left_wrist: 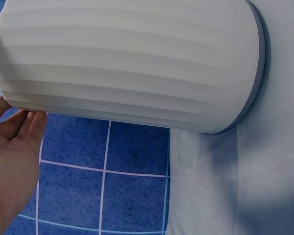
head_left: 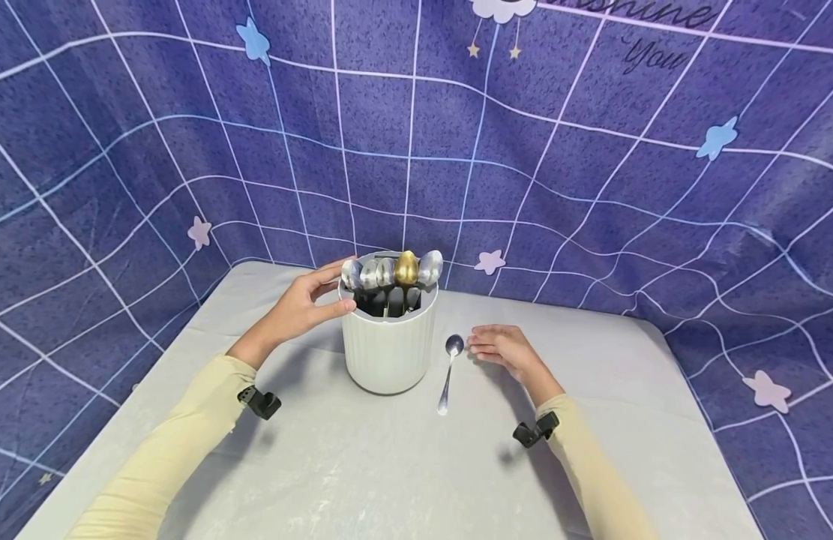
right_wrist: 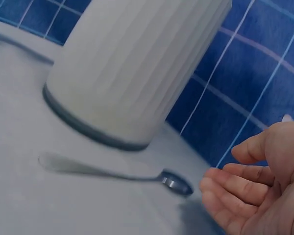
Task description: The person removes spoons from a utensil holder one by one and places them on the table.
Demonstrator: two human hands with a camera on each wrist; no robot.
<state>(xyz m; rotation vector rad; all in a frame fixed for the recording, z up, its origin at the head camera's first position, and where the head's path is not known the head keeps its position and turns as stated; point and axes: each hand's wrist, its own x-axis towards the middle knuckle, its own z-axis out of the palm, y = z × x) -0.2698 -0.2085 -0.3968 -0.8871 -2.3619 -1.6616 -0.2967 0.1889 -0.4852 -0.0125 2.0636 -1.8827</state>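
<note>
A white ribbed utensil holder (head_left: 389, 352) stands upright on the table. Silver spoons (head_left: 430, 268) and a gold spoon (head_left: 406, 268) rest in it, bowls up, behind several dark handles (head_left: 394, 301). My left hand (head_left: 307, 300) rests against the holder's left side near the rim, thumb toward the front and fingers reaching back; its fingertips (left_wrist: 36, 122) meet the ribbed wall. To the holder's right, a single silver spoon (head_left: 447, 382) lies on the table with its bowl pointing away. Beside that bowl hovers my right hand (head_left: 504, 349), fingers loosely bent around nothing.
Under everything is a pale cloth-covered table (head_left: 335, 480). A purple-blue curtain (head_left: 524, 172) with a grid and star prints hangs close behind the holder and along both sides. Each wrist wears a small black camera (head_left: 261, 403).
</note>
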